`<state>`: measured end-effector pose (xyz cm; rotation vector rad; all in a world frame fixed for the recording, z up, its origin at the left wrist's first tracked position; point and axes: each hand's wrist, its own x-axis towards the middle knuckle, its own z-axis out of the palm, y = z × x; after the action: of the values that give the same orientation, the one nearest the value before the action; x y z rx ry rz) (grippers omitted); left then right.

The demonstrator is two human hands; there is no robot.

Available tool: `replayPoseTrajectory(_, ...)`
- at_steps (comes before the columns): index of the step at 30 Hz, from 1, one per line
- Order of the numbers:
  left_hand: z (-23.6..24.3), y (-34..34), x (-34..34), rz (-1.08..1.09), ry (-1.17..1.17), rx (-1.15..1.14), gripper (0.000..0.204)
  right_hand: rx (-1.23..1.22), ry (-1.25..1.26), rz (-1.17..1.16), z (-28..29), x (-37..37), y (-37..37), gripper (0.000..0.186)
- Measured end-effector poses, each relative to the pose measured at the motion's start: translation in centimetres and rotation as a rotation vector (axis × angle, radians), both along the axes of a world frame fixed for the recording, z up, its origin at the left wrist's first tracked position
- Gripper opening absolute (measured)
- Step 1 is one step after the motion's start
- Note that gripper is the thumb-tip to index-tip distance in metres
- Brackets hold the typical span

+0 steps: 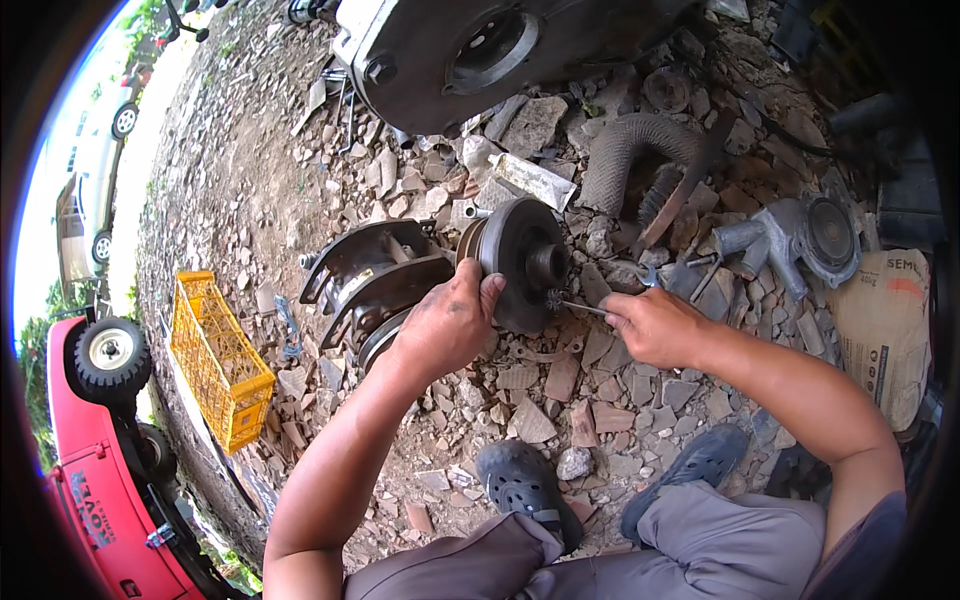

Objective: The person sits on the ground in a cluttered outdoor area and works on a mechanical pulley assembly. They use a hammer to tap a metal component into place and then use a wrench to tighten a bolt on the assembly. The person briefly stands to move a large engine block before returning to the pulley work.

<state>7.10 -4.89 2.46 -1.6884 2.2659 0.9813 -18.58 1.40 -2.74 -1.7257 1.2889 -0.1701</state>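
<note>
My left hand is wrapped round the rim of a dark round pulley with a hub at its centre. The pulley sits at the right end of a crankshaft, whose curved metal webs lie on the rubble to the left. Between the fingers of my right hand is a thin wire brush. Its bristly tip is at the pulley's face, below the hub; whether it touches cannot be seen. The fingers of my right hand are closed round the handle.
A large metal engine casing stands at the far side. A ribbed hose and a grey water pump lie to the right, near a paper sack. A yellow crate stands left, with a red vehicle beyond. Broken stones cover the ground.
</note>
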Motion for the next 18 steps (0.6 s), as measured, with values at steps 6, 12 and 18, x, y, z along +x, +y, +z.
replayPoseTrajectory(6, 0.1, -0.2, 0.0, 0.018, 0.014, 0.038, 0.036, 0.077, -0.213, -0.096, -1.8, 2.5, -0.7, 0.023)
replayPoseTrajectory(12, 0.5, -0.3, -0.5, 0.041, 0.032, 0.06, 0.035, 0.14, -0.005, 0.004, 0.2, 2.9, -1.7, 0.027)
replayPoseTrajectory(18, 1.1, -0.4, -1.0, 0.07, -0.043, 0.105, 0.038, 0.062, 0.11, 0.087, 3.0, 4.7, -2.3, 0.021)
